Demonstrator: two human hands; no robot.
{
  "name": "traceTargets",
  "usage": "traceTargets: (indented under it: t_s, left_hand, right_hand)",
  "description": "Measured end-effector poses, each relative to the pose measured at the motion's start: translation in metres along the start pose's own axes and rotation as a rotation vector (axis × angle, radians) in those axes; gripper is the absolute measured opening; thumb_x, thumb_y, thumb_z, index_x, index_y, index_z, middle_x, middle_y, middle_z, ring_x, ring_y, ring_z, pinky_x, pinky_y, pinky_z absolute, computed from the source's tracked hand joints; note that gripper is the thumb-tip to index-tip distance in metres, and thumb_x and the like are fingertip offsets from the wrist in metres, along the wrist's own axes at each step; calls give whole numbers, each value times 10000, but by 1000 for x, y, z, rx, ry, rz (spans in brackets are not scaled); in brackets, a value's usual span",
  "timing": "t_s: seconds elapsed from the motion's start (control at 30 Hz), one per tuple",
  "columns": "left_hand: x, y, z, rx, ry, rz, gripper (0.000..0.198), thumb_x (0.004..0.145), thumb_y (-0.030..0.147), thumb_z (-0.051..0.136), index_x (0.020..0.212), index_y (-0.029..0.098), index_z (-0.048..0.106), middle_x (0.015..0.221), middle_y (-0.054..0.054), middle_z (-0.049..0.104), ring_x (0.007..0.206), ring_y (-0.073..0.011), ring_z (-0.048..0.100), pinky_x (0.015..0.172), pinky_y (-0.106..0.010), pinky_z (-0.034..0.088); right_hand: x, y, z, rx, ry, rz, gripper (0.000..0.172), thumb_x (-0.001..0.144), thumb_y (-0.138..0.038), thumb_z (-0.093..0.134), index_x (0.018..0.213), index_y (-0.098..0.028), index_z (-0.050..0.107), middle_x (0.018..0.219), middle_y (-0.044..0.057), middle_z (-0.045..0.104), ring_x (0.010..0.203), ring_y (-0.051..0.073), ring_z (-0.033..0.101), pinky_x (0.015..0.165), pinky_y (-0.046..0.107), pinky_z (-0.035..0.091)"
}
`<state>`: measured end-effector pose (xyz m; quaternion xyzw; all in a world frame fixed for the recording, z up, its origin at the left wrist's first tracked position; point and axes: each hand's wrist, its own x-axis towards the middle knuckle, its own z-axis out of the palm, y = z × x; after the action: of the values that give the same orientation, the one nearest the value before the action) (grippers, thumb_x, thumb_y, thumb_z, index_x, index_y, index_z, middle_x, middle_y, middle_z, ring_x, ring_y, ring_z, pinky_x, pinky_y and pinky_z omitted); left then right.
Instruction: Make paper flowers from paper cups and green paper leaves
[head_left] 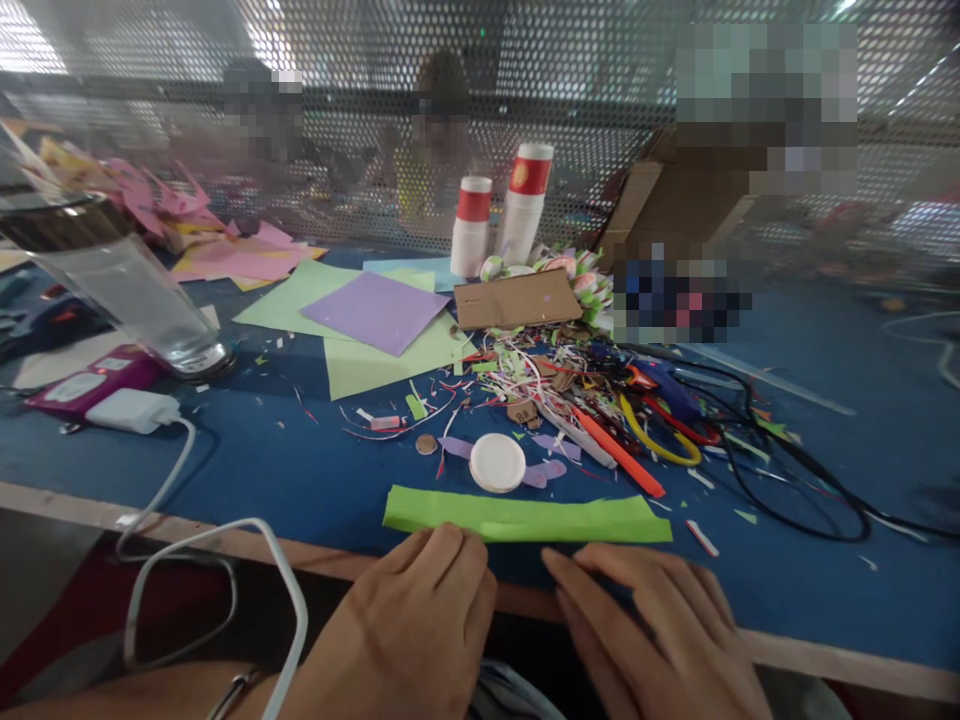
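Note:
A bright green folded paper strip [525, 515] lies lengthwise near the table's front edge. My left hand [420, 620] is closed at its lower edge, fingers bent together over the paper; the fingertips are partly hidden. To its right, my right hand [660, 620] rests just below the strip with fingers stretched out and nothing held. Just beyond the strip sits a round white disc [498, 462] with purple paper pieces [546, 473] sticking out on both sides. A small brown disc [426, 444] lies to its left.
Paper scraps [525, 375], an orange stick [619, 450] and black cable [814, 485] crowd the centre right. Purple paper [377, 312], cardboard [517, 300] and stacked paper cups [524, 205] lie behind. At left are a water bottle [142, 290], a purple power bank [97, 378] and white cable [289, 590].

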<state>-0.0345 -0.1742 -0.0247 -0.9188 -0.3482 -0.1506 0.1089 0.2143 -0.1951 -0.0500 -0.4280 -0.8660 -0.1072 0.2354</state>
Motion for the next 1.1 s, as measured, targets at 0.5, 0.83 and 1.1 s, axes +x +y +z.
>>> traceTargets:
  t_s: [0.5, 0.83, 1.1]
  left_hand:
    - [-3, 2, 8, 46, 80, -6, 382, 1015, 48, 335, 1287, 42, 604, 1021, -94, 692, 896, -211, 560, 817, -346, 425]
    - [-2, 0, 11, 48, 97, 14, 379, 992, 50, 357, 1271, 46, 613, 1016, -93, 676, 922, -220, 548, 847, -354, 418]
    - [-2, 0, 2, 58, 61, 31, 365, 985, 59, 402, 1282, 50, 614, 1008, -89, 679, 903, -224, 552, 832, -358, 421]
  right_hand:
    - [13, -18, 16, 81, 35, 8, 312, 1038, -182, 567, 1329, -182, 679, 1048, 69, 735, 983, 222, 654, 875, 352, 492]
    - [-8, 18, -8, -23, 186, 382, 311, 1051, -324, 560, 1331, -201, 618, 1205, 136, 599, 1083, 293, 597, 934, 424, 465]
    - [-10, 35, -4, 135, 149, 400, 160, 1073, -346, 526, 1150, -233, 609, 1076, 58, 661, 1028, 213, 629, 914, 337, 468]
